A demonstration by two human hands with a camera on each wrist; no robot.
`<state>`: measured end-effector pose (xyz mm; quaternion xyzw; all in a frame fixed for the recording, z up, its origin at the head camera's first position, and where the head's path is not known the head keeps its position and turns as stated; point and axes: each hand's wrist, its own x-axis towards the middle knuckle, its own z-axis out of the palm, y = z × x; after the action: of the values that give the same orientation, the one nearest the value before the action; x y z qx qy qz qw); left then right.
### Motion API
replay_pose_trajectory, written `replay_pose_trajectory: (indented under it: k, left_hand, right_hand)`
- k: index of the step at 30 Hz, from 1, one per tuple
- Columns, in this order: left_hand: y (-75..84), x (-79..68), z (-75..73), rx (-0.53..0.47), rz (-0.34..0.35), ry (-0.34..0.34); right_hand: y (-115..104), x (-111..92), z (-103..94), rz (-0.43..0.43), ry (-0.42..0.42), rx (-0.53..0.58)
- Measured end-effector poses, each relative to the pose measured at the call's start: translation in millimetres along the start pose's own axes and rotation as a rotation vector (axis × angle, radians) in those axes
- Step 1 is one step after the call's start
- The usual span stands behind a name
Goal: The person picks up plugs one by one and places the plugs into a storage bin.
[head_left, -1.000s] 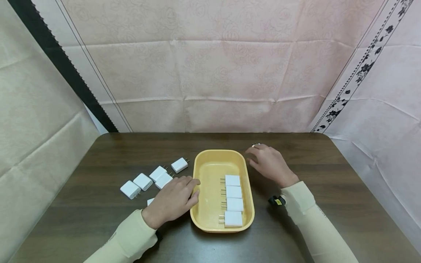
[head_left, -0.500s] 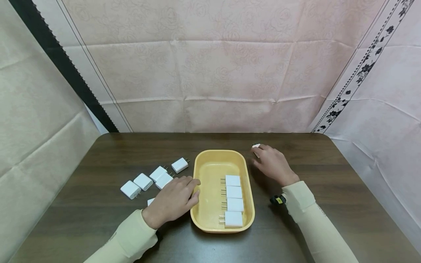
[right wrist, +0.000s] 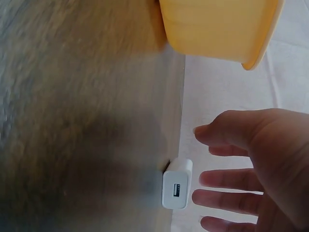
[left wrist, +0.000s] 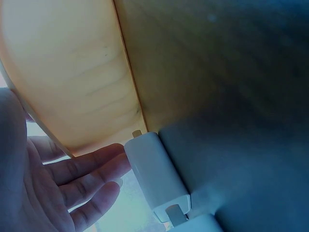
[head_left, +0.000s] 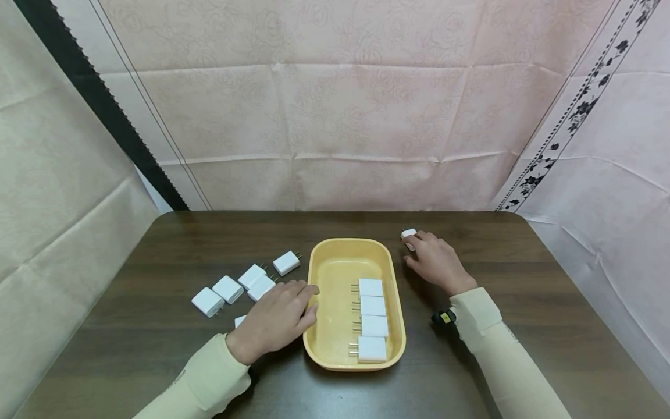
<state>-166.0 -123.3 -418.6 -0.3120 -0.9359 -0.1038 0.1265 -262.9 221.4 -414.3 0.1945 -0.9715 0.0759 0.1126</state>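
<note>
A yellow tray [head_left: 330, 349] stands mid-table, with a column of white USB wall chargers [head_left: 372, 326] along its right side, prongs to the left. My left hand [head_left: 277, 314] rests at the tray's left rim, index finger and thumb over the edge. The left wrist view shows its other fingers extended beside a charger [left wrist: 157, 174] outside the tray. Past the tray's upper right, my right hand [head_left: 437, 262] hovers by a lone charger [head_left: 409, 233], which its fingers partly cover in the head view. In the right wrist view this charger [right wrist: 176, 186] stands apart from the loosely extended fingers.
Left of the tray lie several loose chargers [head_left: 227, 289] on the dark wooden table [head_left: 173, 349], one partly hidden by my left hand. Patterned cloth [head_left: 366, 128] hangs behind the table's far edge.
My right hand has shifted slightly right, away from the tray, and more of the lone charger shows. The left hand and tray have stayed in place.
</note>
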Motion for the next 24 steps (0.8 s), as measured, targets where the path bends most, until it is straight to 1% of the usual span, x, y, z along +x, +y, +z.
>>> replay_pose_trajectory:
  k: [12,17,24]
  left_hand:
    - [0.4,-0.5,-0.3,-0.007,-0.009,-0.014]
    - [0.0,-0.3,-0.3,-0.002,-0.004,-0.013]
    - [-0.1,0.3,-0.4,-0.003,-0.001,-0.011]
  right_hand:
    - [2.5,-1.1,2.9,0.056,-0.121,0.029]
    - [4.4,-1.7,4.1,0.064,-0.151,0.043]
    - [7.4,-2.4,6.9,0.074,-0.214,0.05]
